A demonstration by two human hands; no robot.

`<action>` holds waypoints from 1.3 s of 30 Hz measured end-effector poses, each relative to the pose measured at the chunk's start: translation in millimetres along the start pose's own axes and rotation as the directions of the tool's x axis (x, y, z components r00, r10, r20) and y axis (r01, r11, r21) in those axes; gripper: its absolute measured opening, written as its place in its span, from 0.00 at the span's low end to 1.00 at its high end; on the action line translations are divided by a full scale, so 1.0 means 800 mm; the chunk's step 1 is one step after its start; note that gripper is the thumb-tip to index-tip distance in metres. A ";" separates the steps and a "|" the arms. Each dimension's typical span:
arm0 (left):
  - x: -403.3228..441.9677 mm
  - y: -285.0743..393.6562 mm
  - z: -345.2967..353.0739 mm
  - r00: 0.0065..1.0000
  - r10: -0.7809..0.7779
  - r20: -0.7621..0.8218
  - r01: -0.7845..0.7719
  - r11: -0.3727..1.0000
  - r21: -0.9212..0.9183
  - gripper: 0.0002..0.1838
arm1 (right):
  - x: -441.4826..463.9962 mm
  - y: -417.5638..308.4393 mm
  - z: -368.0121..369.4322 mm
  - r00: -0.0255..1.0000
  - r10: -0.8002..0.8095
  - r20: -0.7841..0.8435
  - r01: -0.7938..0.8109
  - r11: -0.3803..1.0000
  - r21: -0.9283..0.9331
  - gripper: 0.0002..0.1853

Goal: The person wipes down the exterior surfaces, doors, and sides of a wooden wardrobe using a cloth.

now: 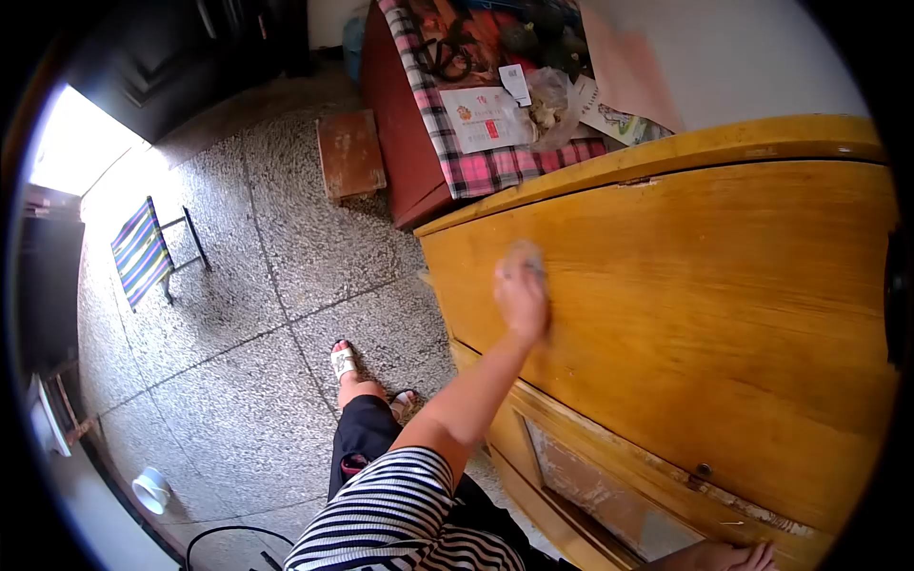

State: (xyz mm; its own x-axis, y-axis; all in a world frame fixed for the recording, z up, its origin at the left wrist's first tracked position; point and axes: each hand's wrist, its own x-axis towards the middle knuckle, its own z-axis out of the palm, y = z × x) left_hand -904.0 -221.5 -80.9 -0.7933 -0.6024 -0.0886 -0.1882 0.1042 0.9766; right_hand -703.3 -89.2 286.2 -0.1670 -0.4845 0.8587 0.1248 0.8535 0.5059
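Note:
My left hand (522, 297) is closed around a small grey-brown cloth (526, 255), pressed to the yellow wooden panel of a cabinet (705, 295). Blur hides the cloth's exact shape. At the bottom right, my right hand (747, 558) lies on the cabinet's lower edge with its fingers stretched out, partly cut off by the frame. Worn, peeling patches mark the wood near a small round lock (704, 468). Below the panel, a recessed pane (590, 476) shows in the cabinet's frame.
A red-brown table (405, 143) with a checked cloth (476, 176) adjoins the cabinet, holding papers and a plastic bag (552, 109). On the speckled floor are a brown box (349, 152), a striped folding stool (143, 252), a white bucket (151, 490) and a black cable (228, 528).

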 end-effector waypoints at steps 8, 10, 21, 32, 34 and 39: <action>-0.033 -0.087 0.024 0.709 -0.687 0.159 0.699 0.715 -0.024 0.19 | -0.004 0.006 0.001 0.999 0.004 0.049 -0.003 1.000 -0.013 0.10; -0.037 -0.053 0.023 0.770 -0.626 0.125 0.630 0.777 0.010 0.19 | -0.004 0.005 0.003 0.997 0.020 0.072 -0.018 0.999 -0.039 0.09; 0.055 0.078 -0.010 0.913 0.407 0.008 -0.366 0.829 -0.424 0.19 | -0.002 -0.003 0.014 0.997 0.081 0.017 -0.082 0.995 0.062 0.07; 0.017 -0.128 0.006 0.908 -0.179 0.379 0.236 0.966 -0.108 0.21 | -0.003 0.011 0.003 0.999 0.036 0.003 -0.036 0.999 0.039 0.12; -0.031 -0.161 -0.005 0.797 -0.220 0.563 0.240 0.970 0.039 0.20 | -0.005 0.015 0.000 0.999 0.038 -0.009 -0.038 0.999 -0.007 0.14; -0.090 -0.167 -0.046 0.402 -0.200 0.894 0.156 0.977 0.148 0.21 | -0.005 0.018 -0.003 0.999 0.043 -0.025 -0.045 0.994 -0.098 0.21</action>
State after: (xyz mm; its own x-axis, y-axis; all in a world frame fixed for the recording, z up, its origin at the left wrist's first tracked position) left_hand -800.4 -221.5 -197.9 -0.7985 0.4444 -0.4061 -0.3935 0.1252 0.9107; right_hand -698.8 -75.4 290.2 -0.1371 -0.4521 0.8814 0.2272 0.8517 0.4722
